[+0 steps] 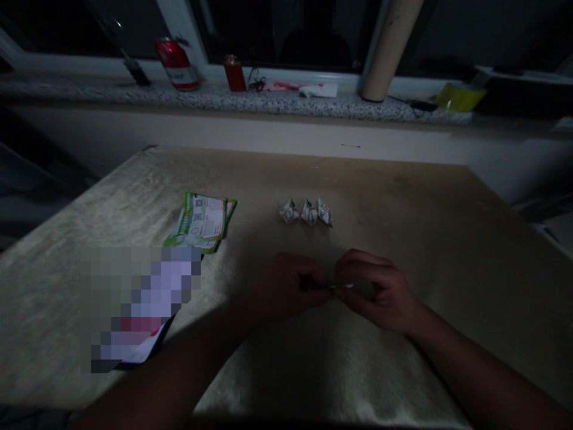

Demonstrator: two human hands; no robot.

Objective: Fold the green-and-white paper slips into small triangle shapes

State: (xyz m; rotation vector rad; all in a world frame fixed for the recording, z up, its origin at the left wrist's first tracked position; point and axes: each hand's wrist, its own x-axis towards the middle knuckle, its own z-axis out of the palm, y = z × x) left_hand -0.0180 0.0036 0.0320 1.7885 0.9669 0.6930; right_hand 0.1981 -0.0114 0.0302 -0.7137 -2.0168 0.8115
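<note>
My left hand (290,285) and my right hand (380,289) meet above the middle of the table, fingertips almost touching. Both are closed in a pinch on a small, thin folded piece (342,286), seen nearly edge-on as a pale strip. Fingers and shadow cover most of it, so its material is hard to make out. Beyond the hands stand three small folded printed pieces in a row: a left one (289,212), a middle one (308,212) and a right one (325,214). Off to the left lie green-and-white printed packets (201,221), flat and overlapping.
A lit phone (147,343), mostly blurred out, lies by my left forearm. The beige-covered table (403,197) reaches a wall below a granite sill (277,103). On the sill are a red can (176,64), a red jar (235,74), a cardboard tube (389,54) and a yellow item (459,97).
</note>
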